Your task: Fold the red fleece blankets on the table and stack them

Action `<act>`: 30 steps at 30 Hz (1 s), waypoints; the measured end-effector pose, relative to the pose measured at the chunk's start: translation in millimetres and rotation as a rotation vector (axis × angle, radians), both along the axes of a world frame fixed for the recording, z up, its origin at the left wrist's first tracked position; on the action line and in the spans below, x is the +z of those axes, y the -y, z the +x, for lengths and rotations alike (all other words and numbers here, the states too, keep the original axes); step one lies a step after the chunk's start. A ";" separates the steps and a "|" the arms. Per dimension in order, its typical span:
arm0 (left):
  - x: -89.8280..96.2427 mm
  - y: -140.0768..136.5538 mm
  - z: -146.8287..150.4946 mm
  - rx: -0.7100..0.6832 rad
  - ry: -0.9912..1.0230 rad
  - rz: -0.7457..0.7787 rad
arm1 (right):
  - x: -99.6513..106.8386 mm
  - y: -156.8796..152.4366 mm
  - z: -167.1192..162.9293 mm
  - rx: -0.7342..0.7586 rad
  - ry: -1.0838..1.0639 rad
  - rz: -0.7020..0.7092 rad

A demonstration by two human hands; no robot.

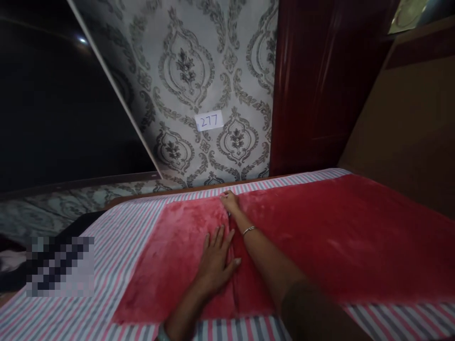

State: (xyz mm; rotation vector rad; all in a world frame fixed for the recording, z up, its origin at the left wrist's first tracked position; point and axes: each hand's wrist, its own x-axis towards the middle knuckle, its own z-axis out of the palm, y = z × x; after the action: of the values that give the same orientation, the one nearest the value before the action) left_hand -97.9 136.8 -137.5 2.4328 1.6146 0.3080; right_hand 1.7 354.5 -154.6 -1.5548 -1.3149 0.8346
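A plush red blanket (320,237) lies spread over a striped bedsheet (117,241). Its left part is a lighter red, and a dark edge line runs from front to back where that part meets the rest. My left hand (215,263) rests flat on the lighter part, fingers spread, with its thumb across the line. Farther off, my right hand (230,201) has its fingers closed on the blanket at the far end of this line. A thin bangle circles my right wrist.
Behind the bed stands a patterned wallpapered wall (185,71) with a paper label (209,121) reading 277. A large dark screen (64,104) is at the left. A dark red wooden panel (316,85) rises at the back right. A blurred-out patch covers something at lower left.
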 end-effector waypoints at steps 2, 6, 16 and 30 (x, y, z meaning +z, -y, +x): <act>-7.0 18.8 -8.8 -0.019 0.049 0.040 | 5.7 -2.2 0.4 0.020 0.019 -0.021; -40.7 60.6 -13.6 0.016 0.008 0.235 | 10.3 -4.0 2.6 0.058 0.076 -0.026; -52.8 84.8 13.5 0.069 -0.137 0.449 | 37.1 40.2 -2.2 0.195 0.401 0.088; -44.0 114.4 32.7 0.019 0.033 0.339 | 1.0 107.9 -7.5 0.563 1.004 0.124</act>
State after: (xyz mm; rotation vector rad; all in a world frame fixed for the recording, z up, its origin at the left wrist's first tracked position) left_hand -65.2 22.3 -181.6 2.6353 1.6900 0.6716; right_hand -5.7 246.6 -153.6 -1.5585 -2.5463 0.2210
